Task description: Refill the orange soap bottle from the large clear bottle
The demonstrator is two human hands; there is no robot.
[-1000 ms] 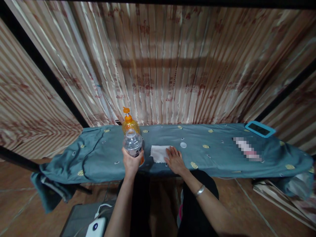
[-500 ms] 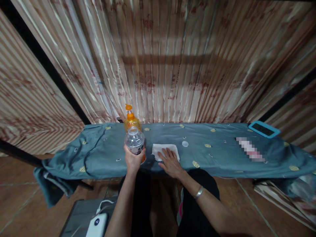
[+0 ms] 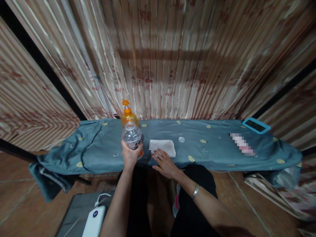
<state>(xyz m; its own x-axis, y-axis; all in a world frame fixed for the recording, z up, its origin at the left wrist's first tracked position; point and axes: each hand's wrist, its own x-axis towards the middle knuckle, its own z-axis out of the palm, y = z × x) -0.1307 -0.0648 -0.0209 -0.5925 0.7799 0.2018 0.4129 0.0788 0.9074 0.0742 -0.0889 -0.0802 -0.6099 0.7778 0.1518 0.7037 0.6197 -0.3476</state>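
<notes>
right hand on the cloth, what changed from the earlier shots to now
The right hand slid back toward the person along the white cloth: a second ago it lay at the cloth's right edge, now only its fingers touch the near edge. The left hand kept holding the open clear bottle upright. The cap, orange pump bottle and cloth stayed put.

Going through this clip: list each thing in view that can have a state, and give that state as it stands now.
clear bottle: uncapped, upright, gripped.
left hand: closed around the clear bottle.
right hand: open, flat, fingertips at the near edge of the white cloth.
white cloth: spread flat on the blue cover.
bottle cap: off, lying loose on the blue cover.
orange pump bottle: upright behind the clear bottle.
blue cover: draped, wrinkled.
</notes>
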